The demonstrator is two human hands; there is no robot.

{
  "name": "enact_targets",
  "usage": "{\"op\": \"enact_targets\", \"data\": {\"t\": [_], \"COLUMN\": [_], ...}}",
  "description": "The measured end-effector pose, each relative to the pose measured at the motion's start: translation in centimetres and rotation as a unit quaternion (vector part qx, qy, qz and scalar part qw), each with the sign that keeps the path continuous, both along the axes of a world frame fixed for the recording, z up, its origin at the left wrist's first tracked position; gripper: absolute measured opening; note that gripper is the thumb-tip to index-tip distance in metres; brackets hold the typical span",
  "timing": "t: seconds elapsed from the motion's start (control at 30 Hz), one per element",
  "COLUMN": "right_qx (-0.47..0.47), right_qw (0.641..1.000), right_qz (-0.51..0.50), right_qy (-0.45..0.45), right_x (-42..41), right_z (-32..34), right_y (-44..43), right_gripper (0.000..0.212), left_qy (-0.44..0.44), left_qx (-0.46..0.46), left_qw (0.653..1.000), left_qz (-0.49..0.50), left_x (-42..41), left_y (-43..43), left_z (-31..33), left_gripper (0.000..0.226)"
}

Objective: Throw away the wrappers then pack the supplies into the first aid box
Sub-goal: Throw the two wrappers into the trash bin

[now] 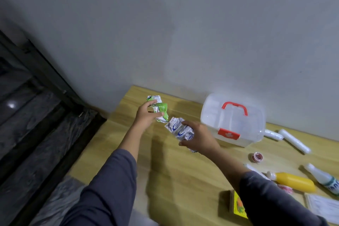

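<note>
My left hand [146, 115] grips a crumpled green and silver wrapper [160, 108] above the left end of the wooden table [174, 180]. My right hand [199, 138] holds a crumpled blue and silver wrapper [178, 129] just right of it. The clear first aid box [233, 121], lid shut, with a red handle and red latch, stands by the wall to the right of both hands.
White gauze rolls [293, 140], a small tape roll [256, 157], a yellow bottle [293, 181], a white bottle [324, 178], a yellow carton [238, 205] and a paper sheet [324, 207] lie at the right. Black plastic bags [36, 143] sit left of the table.
</note>
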State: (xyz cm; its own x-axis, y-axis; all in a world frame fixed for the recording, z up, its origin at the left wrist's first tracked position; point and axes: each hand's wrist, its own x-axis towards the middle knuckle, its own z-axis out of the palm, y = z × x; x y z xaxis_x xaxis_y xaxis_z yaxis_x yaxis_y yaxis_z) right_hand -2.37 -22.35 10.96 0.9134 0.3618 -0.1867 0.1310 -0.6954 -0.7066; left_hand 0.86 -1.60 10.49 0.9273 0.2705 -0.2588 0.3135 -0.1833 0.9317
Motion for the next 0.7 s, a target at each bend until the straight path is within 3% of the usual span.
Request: {"op": "enact_targets", "data": {"t": [0.17,0.4,0.7], "right_qx": [0.01,0.005,-0.034], "right_qw": [0.995,0.967,0.89], "right_qz": [-0.041,-0.202,-0.436], "right_qy": [-0.093,-0.153,-0.133], "right_x": [2.1,1.4,-8.8], "right_z": [6.6,11.8,10.9], "right_y": [-3.9,-16.2,-34.4], "right_gripper": [0.067,0.07,0.075], "left_qy": [-0.052,-0.089,-0.053], "left_qx": [0.011,0.007,-0.008], "left_qw": [0.998,0.979,0.892], "left_qz": [-0.043,-0.185,-0.449], "left_x": [1.0,2.9,0.4], "left_y": [-3.0,-15.1,-37.6], "left_z": [6.6,10.6,9.1], "left_gripper": [0.06,0.064,0.059]}}
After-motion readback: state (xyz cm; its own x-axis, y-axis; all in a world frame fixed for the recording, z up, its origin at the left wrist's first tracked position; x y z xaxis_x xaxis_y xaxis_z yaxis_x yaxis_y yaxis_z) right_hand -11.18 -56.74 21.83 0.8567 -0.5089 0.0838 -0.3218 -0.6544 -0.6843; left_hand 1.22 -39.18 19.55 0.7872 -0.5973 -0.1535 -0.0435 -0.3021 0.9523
